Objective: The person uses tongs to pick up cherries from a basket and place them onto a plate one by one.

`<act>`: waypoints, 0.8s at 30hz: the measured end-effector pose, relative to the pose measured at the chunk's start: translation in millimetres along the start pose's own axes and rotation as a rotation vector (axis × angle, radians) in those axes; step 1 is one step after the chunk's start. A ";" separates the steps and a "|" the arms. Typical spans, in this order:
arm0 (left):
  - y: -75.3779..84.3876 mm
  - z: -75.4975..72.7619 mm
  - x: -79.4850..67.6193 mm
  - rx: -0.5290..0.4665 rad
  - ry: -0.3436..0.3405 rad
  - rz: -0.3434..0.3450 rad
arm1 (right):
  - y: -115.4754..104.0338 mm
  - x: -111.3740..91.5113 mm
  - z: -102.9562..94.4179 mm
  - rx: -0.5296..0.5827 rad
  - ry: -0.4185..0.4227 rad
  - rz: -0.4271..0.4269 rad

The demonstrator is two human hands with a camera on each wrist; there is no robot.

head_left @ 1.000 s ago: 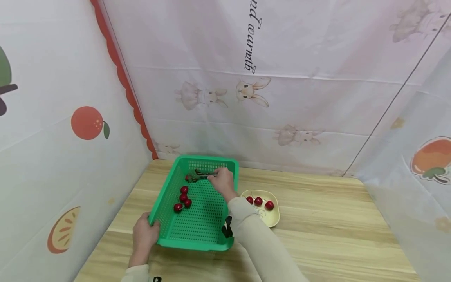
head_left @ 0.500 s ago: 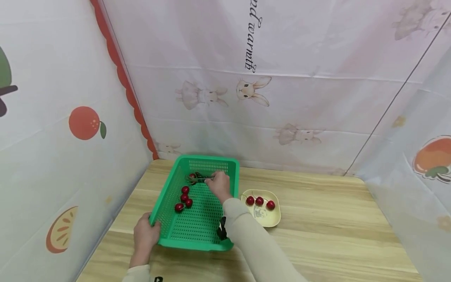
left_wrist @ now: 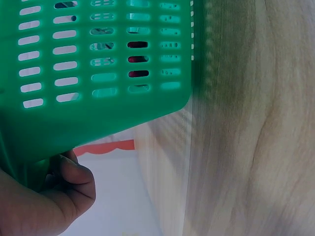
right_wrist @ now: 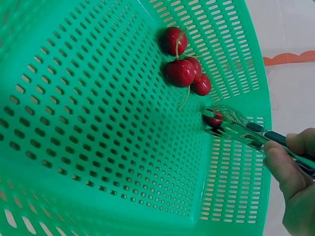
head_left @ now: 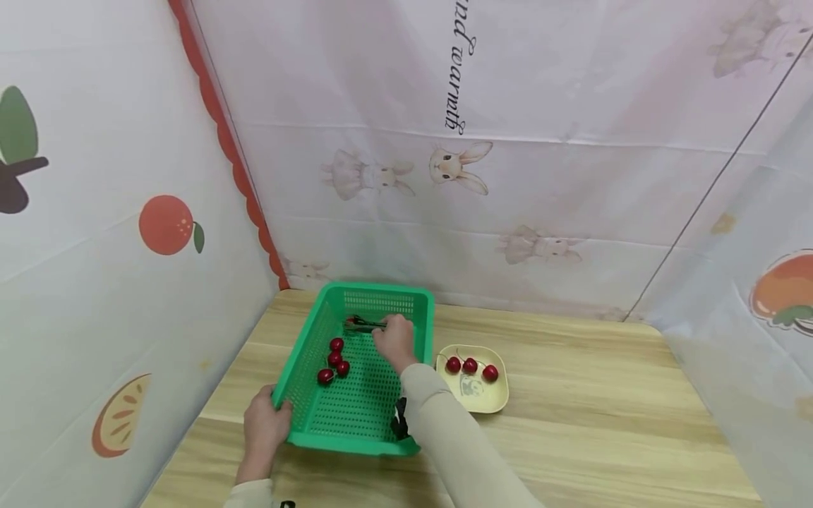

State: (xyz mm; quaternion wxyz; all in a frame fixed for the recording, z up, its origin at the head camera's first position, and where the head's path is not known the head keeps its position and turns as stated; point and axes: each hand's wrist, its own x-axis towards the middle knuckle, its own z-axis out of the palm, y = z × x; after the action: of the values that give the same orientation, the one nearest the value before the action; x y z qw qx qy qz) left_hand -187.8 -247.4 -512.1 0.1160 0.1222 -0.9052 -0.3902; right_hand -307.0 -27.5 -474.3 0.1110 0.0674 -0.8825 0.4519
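My right hand (head_left: pixel 395 343) pinches a pair of metal tongs (right_wrist: pixel 246 134) inside the green basket (head_left: pixel 365 444). Between the tongs' tips, near the basket's far left corner, is a red cherry (right_wrist: pixel 213 119). Several more cherries (head_left: pixel 334 359) with green stems lie in a cluster along the basket's left side. My left hand (head_left: pixel 267 423) grips the basket's rim at the near left corner; in the left wrist view its curled fingers (left_wrist: pixel 78 178) show under the rim.
To the basket's right stands a small cream dish (head_left: pixel 476 406) holding three cherries (head_left: pixel 470 365) in a row. Both rest on a light wooden table (head_left: pixel 591 409). Printed cloth walls (head_left: pixel 381 233) close off the back and sides.
The tongs have shifted a little in the far left corner, and their tips have come together around the cherry. My left hand keeps its grip on the rim.
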 end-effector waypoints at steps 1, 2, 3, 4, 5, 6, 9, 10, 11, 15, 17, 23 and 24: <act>0.0 -0.2 0.2 0.002 -0.002 0.002 | 0.4 0.2 0.0 -0.002 0.007 -0.007; 0.3 -0.7 0.4 0.002 -0.005 0.005 | 0.4 0.6 -0.2 -0.004 0.008 -0.011; 0.4 -1.1 0.6 0.002 -0.004 0.009 | -0.1 0.4 -0.3 -0.004 0.008 -0.012; 0.5 -1.5 0.6 0.003 -0.003 0.010 | -0.9 0.2 -1.0 -0.005 0.001 -0.005; 0.7 -1.7 0.5 0.002 -0.003 0.011 | -1.4 -0.1 -1.4 -0.006 -0.001 -0.005; 0.9 -1.7 0.5 0.002 -0.005 0.012 | -1.6 -0.3 -1.7 -0.009 -0.004 -0.007; 1.2 -1.1 0.8 0.000 -0.016 0.008 | -4.5 -1.7 -4.7 0.000 -0.004 -0.016; 1.1 -1.1 0.8 0.000 -0.017 0.007 | -5.9 -1.8 -5.9 0.007 0.000 -0.026; 1.2 -1.2 1.0 0.001 -0.019 0.007 | -7.2 -1.7 -7.0 0.008 0.011 -0.042; 1.0 -2.5 0.9 0.005 -0.013 0.007 | -11.7 -1.0 -11.9 0.021 0.033 -0.083; 0.5 -3.0 0.6 0.007 -0.009 0.003 | -13.3 -0.9 -14.9 0.025 0.022 -0.076; -1.7 -1.3 0.5 -0.002 -0.015 -0.001 | -17.5 -4.0 -30.1 0.017 0.003 -0.083; -2.0 -1.1 0.2 -0.002 -0.016 0.000 | -18.4 -5.0 -33.2 0.014 0.005 -0.094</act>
State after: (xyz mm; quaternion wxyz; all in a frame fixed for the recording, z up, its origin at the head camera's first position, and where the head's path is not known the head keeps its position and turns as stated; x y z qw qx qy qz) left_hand -187.5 -249.6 -512.8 0.1088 0.1189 -0.9056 -0.3922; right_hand -293.7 -11.1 -442.4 0.1338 0.1084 -0.8749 0.4526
